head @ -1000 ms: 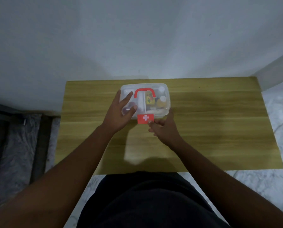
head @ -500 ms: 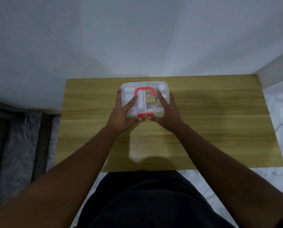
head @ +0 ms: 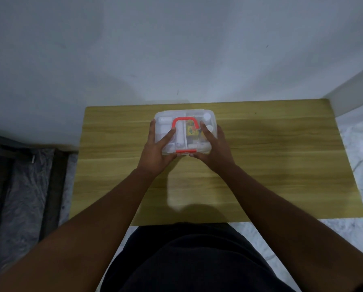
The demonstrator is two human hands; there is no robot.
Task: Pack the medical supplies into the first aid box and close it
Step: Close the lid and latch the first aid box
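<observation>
The clear plastic first aid box [head: 194,115] with a red handle [head: 184,121] and a red front latch [head: 186,151] sits at the back middle of the wooden table [head: 271,165]. Its lid is down. Through the lid I see white bottles and a yellow packet [head: 192,130]. My left hand [head: 157,150] grips the box's left front corner, fingers spread on the lid. My right hand [head: 213,150] grips the right front corner the same way. Both thumbs sit near the latch.
A grey wall rises right behind the table. Marble floor lies to the right, a dark covered strip of floor to the left. My dark-clothed lap is at the table's near edge.
The red latch flap, hanging out in front a second ago, has folded down against the box. My right hand moved from the latch up onto the lid; both hands now clasp the box.
</observation>
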